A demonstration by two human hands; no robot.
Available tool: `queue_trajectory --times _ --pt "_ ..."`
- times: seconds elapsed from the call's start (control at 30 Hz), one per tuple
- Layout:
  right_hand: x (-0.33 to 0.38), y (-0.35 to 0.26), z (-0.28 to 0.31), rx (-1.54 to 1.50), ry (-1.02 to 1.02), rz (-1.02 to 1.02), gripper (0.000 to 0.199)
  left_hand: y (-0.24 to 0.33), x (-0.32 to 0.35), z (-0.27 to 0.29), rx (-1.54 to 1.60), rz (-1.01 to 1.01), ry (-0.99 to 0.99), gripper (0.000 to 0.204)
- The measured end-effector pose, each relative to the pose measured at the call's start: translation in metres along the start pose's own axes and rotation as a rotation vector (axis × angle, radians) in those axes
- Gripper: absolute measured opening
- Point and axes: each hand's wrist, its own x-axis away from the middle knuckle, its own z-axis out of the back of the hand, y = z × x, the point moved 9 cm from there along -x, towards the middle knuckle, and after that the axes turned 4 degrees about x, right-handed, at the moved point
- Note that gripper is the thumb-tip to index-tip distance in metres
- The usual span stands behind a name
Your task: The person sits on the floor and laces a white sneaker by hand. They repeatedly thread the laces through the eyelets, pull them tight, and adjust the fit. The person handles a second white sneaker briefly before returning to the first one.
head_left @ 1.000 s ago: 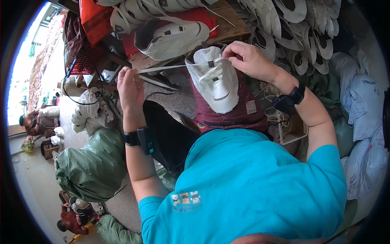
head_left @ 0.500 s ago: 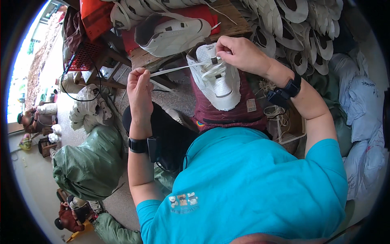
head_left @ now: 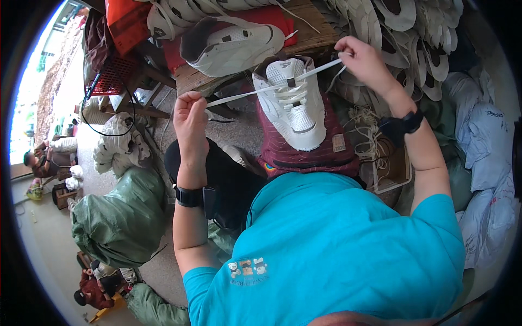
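As my left hand (head_left: 190,120) and right hand (head_left: 365,64) pinch lace (head_left: 239,96) taut over shoe (head_left: 300,117), tightening seems underway, next wanting even ends.

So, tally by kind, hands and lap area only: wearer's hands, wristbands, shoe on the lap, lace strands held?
Hands: 2, left hand and right hand
Black wristbands: 2, left wristband and right wristband
White shoe on the lap: 1
White lace strands held: 2, left strand and right strand
Total: 7
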Motion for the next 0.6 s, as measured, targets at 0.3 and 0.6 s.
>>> queue_trajectory --times 0.3,0.6 --pt "0.022 -0.1 -0.053 0.125 -0.284 0.453 0.017 -0.018 0.006 -0.024 -0.093 0.028 -0.006 0.009" --pt "0.013 -0.111 -0.071 0.001 -0.431 0.667 0.013 -0.013 0.016 -0.023 -0.098 0.033 -0.012 0.012"
